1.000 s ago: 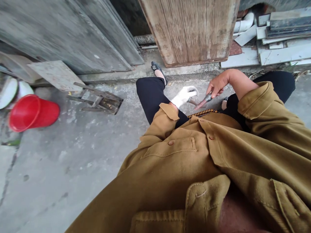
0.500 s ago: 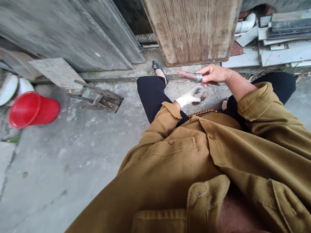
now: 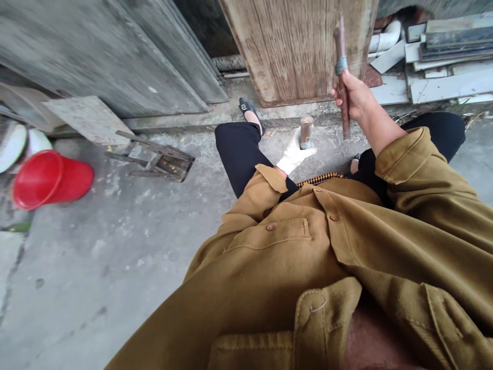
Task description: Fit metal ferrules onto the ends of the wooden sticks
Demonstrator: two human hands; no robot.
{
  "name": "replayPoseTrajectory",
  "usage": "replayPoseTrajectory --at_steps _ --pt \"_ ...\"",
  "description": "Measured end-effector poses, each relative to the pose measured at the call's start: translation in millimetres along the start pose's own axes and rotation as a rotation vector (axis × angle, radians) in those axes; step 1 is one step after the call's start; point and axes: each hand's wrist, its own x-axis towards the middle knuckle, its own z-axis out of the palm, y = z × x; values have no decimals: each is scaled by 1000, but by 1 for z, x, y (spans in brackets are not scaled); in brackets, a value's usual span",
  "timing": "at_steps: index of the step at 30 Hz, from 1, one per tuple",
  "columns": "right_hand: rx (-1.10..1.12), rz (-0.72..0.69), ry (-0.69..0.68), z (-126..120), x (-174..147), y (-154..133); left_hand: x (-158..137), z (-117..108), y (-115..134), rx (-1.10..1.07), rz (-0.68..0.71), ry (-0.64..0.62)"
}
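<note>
Half a sec ago the stick (image 3: 344,97) lay crosswise, pointing L; now the R hand (image 3: 356,95) has swung it round so its narrow end points fwd, over the wooden panel (image 3: 296,51) in this view. Can't tell if it touches the panel; it looks held up in the air. The R hand's fingers are wrapped tight round the shaft, just below a wire band (image 3: 341,65).

The L hand, w/ a white glove (image 3: 293,152), grips a short wooden piece (image 3: 306,131), now turned up so its end shows, w/ more wire round its lower part. The piece sits btwn the knees, above the concrete floor (image 3: 154,246). So for the work: one piece per hand, well apart, not touching. Red bucket (image 3: 73,177) off L, same spot as before.
</note>
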Motion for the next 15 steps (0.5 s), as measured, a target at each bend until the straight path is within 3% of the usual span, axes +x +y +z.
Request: replayPoseTrajectory --at_steps 4,8,15 --pt "-49 129 30 -1 -1 0 -5 -2 17 -214 -43 23" --pt "6 81 30 -3 1 -4 -9 -2 35 -336 -50 73" --pt "-15 95 3 -4 0 -3 -7 -6 45 -324 -151 88"
